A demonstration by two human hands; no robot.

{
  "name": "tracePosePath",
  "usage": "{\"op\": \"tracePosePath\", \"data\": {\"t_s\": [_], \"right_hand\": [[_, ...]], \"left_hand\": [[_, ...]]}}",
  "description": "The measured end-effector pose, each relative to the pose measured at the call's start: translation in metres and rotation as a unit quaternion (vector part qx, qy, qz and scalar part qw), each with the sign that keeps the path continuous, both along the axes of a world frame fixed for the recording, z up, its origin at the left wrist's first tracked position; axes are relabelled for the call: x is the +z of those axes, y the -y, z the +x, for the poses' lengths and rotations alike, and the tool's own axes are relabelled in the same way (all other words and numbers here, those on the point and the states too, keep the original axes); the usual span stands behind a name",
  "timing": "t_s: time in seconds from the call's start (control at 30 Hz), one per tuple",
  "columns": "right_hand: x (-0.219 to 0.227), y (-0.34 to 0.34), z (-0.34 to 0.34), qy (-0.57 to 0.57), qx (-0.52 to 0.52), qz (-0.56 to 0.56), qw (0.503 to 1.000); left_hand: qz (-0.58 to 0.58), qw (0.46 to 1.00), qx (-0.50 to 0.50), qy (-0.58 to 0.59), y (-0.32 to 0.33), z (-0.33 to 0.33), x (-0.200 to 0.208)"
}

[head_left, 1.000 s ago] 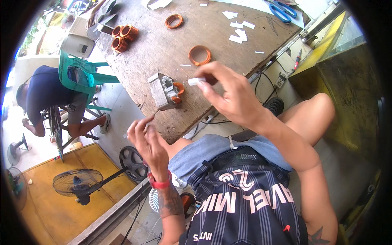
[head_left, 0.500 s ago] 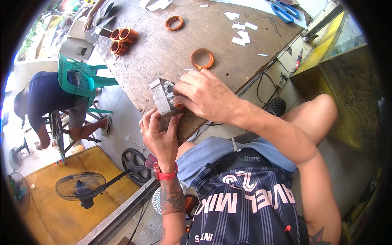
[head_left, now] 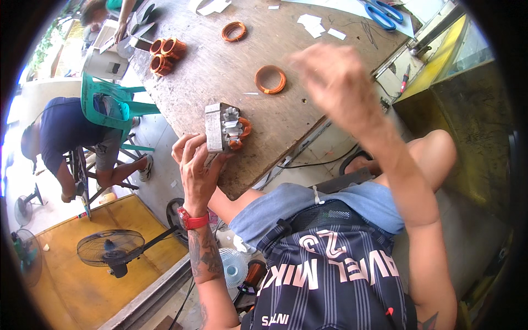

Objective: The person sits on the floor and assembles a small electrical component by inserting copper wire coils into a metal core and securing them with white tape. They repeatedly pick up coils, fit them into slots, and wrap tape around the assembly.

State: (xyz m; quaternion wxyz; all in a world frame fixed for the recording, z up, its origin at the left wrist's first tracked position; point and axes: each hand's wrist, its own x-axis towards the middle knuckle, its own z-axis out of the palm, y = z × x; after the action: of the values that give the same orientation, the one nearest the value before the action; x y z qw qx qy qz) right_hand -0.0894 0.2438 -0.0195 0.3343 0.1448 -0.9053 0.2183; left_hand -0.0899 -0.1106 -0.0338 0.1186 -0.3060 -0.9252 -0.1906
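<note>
A grey metal motor stator (head_left: 214, 128) stands near the table's left edge, white paper liners in its slots and a loop of orange copper winding (head_left: 246, 127) on its right side. My left hand (head_left: 193, 162) grips the stator's lower end between thumb and fingers. Raised over the table's right side, my right hand (head_left: 338, 82) is smeared by motion, so its fingers and anything in them cannot be made out. Between the two hands lie a round copper coil (head_left: 270, 80) and a thin white paper strip (head_left: 251, 93).
Farther off are another copper coil (head_left: 234, 32), a cluster of wound coils (head_left: 166, 54), white paper pieces (head_left: 311, 25) and blue scissors (head_left: 384, 15). A person (head_left: 66, 129) bends beside a green chair (head_left: 113, 104) at left; another person's arm (head_left: 124, 19) reaches in beyond. A fan (head_left: 110, 247) lies lower left.
My right hand has left the stator and swung up and right, uncovering the copper winding. My left hand has shifted slightly left, still on the stator. Another person has leaned in at the upper left.
</note>
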Motion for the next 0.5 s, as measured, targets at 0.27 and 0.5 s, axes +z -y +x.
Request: {"op": "tracePosePath", "data": {"t_s": [0.27,0.5], "right_hand": [[-0.011,0.085,0.023,0.099,0.167,-0.031,0.980],[-0.017,0.083,0.015,0.103,0.184,-0.006,0.978]], "left_hand": [[0.016,1.000,0.008,-0.016,-0.003,0.004,-0.006],[0.024,1.000,0.011,-0.006,-0.002,0.003,-0.008]]}}
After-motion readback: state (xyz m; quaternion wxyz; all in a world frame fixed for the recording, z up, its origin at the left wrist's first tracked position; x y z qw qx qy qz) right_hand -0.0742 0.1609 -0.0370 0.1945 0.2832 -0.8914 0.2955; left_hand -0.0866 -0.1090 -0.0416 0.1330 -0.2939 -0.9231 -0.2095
